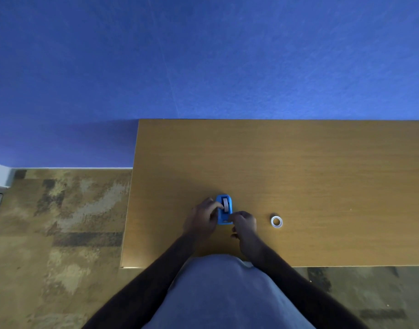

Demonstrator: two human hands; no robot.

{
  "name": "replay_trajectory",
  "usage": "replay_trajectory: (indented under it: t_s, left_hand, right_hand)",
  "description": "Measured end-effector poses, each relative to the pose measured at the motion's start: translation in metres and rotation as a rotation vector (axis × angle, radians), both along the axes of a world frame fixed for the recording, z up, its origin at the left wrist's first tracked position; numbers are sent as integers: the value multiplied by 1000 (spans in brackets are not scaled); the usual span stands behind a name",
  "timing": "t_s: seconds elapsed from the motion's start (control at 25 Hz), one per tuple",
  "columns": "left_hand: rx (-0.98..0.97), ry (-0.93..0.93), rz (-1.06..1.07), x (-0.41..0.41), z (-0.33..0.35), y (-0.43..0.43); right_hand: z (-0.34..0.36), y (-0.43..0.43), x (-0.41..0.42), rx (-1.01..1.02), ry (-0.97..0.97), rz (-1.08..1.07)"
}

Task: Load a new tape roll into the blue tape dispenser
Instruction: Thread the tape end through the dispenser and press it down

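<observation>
The small blue tape dispenser (pixel 224 210) stands on the wooden table (pixel 298 167), a little in from its near edge. A brownish roll sits upright in its well. My left hand (pixel 201 217) grips the dispenser's left side, with fingertips reaching over to the roll. My right hand (pixel 243 222) is closed at the dispenser's near right corner, fingers pinched against its front end. A white tape roll (pixel 276 221) lies flat on the table to the right of my right hand, apart from it.
A blue wall (pixel 203 55) rises behind the table. The table's left edge runs near the dispenser's left, with patterned carpet (pixel 61 222) beyond it and below the near edge. My torso in a light shirt fills the bottom centre.
</observation>
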State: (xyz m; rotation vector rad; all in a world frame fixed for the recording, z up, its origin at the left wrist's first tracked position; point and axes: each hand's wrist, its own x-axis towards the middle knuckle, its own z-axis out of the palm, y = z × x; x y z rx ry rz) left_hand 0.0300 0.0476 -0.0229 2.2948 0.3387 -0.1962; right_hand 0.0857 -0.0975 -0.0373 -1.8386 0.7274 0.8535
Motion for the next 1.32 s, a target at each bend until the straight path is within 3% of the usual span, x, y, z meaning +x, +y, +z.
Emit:
replay_trajectory:
  t_s: [0.08, 0.24, 0.64, 0.88, 1.04, 1.16, 1.32]
  left_hand:
    - [12, 29, 29, 4, 3, 1]
    - [130, 156, -120, 14, 4, 4]
    - [62, 67, -91, 13, 4, 8]
    - [144, 4, -174, 10, 4, 8]
    - [77, -14, -59, 15, 0, 8]
    - [44, 28, 8, 25, 2, 9]
    - [90, 108, -70, 34, -1, 6]
  right_hand:
    - [0, -1, 2, 14, 7, -27]
    - [0, 1, 5, 70, 47, -70]
    - [-1, -1, 10, 166, 149, -192]
    - [2, 1, 14, 202, 142, -214]
    - [1, 1, 15, 213, 139, -217]
    - [-3, 0, 13, 210, 143, -210]
    - [-4, -2, 12, 233, 150, -205]
